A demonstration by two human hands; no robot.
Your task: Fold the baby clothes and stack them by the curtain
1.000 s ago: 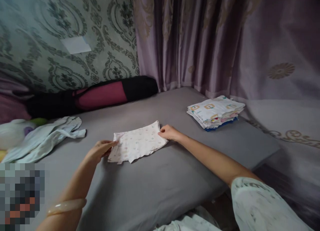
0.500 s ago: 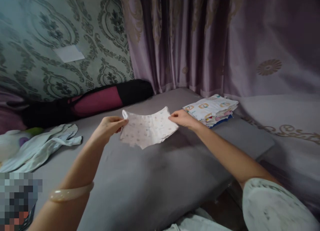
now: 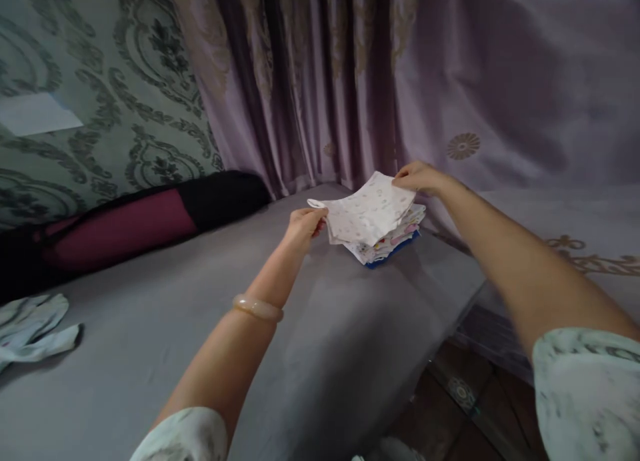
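Note:
A folded white cloth with small pale prints [image 3: 367,211] is stretched between my two hands, just over a stack of folded cloths [image 3: 387,248]. My left hand [image 3: 309,224] pinches its left corner, where a small loop of fabric sticks out. At the far right corner, my right hand [image 3: 420,178] grips the edge between thumb and fingers. The stack beneath shows white, pink and blue layers at its front side; its top is covered by the held cloth. Whether the cloth rests on the stack or hovers over it, I cannot tell.
The stack lies on a grey-sheeted bed [image 3: 215,314]. A long black and maroon bag [image 3: 125,224] runs along the patterned wall. Purple curtains [image 3: 310,81] hang behind the bed. Crumpled pale clothing [image 3: 37,328] lies at left. Tiled floor [image 3: 450,408] shows past the bed's edge.
Both hands have carried the printed cloth to the right, from above the bare sheet to over the stack. The view has turned right.

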